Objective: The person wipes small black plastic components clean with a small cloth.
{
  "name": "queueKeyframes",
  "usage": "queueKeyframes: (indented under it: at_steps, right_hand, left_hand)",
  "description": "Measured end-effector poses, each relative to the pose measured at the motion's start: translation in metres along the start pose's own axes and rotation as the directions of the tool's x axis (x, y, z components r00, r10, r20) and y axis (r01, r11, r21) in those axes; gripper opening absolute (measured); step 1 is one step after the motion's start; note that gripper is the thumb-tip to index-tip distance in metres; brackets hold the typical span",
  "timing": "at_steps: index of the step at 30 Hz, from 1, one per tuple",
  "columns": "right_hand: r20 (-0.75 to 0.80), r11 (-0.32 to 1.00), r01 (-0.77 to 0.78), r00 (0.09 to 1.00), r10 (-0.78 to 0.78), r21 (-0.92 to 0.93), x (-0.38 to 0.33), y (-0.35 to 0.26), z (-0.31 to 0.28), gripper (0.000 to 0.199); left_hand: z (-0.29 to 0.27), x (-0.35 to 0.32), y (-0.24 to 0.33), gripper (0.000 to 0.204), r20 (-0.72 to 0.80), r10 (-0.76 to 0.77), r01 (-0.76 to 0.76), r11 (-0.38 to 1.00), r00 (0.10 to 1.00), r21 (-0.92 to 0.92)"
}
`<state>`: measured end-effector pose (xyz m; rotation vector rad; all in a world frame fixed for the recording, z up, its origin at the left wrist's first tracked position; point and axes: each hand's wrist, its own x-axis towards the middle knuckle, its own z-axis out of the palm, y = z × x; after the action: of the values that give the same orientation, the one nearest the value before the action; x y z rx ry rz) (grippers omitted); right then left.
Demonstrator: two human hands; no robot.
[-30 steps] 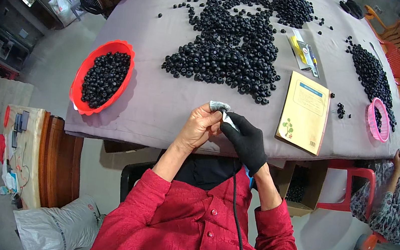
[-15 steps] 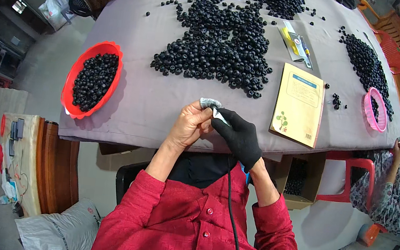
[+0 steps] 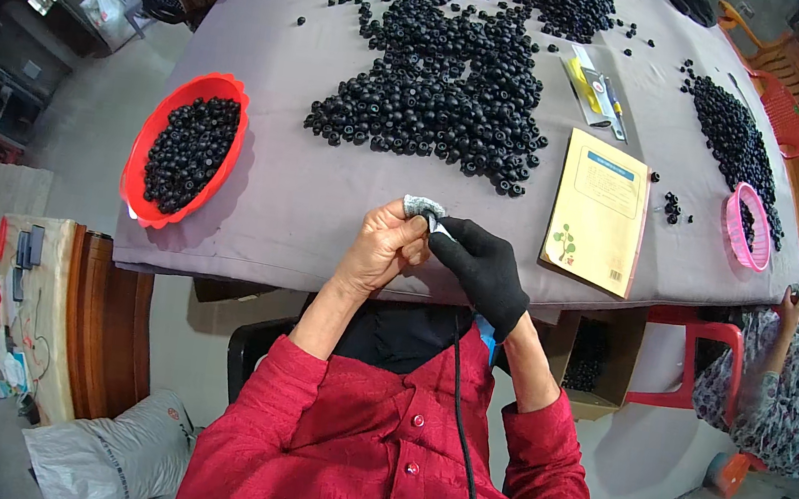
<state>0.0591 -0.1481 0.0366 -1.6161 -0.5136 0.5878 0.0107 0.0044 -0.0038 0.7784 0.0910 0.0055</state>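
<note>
Just past the table's near edge, my bare left hand (image 3: 385,248) and my right hand (image 3: 482,271), in a black glove, meet with their fingers closed. A small greyish-white cloth (image 3: 420,206) curls over the left fingertips, and a pale part of it shows by the gloved fingertips. Something dark sits between the fingers, too small and covered to tell. Beyond the hands spreads a big heap of small black bead-like pieces (image 3: 427,117), each round with a hole or dimple.
On the left stands a red scalloped bowl (image 3: 232,162) of black pieces. To the right lie a yellow booklet (image 3: 596,215), a packaged yellow tool (image 3: 588,85) and a pink basket (image 3: 731,233). A cardboard box (image 3: 617,379) stands below. Another person's hand (image 3: 796,302) is at far right.
The view has shifted slightly. Both hands stay together at the cloth, and the gloved fingers have turned a little against it.
</note>
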Motion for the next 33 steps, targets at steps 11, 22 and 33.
queueKeyframes:
  at_steps: [11,22,33]
  right_hand:
    - [-0.023,0.998,0.037,0.999,-0.036,0.052,0.0,0.0045,0.0026,0.03]
    - [-0.015,0.999,0.006,1.0,-0.005,0.048,-0.0048,0.0038,0.0026,0.028]
    - [-0.017,0.996,0.018,1.0,-0.017,0.09,-0.0033,0.0013,0.0039,0.027]
  left_hand:
    - [-0.0009,-0.0009,0.001,0.013,0.05,-0.004,0.004,1.0,0.999,-0.002]
    - [0.0011,-0.0012,0.0019,0.015,0.004,-0.001,0.001,1.0,1.0,0.005]
    - [0.0028,-0.0031,0.004,0.015,-0.017,-0.014,0.014,1.0,1.0,0.019]
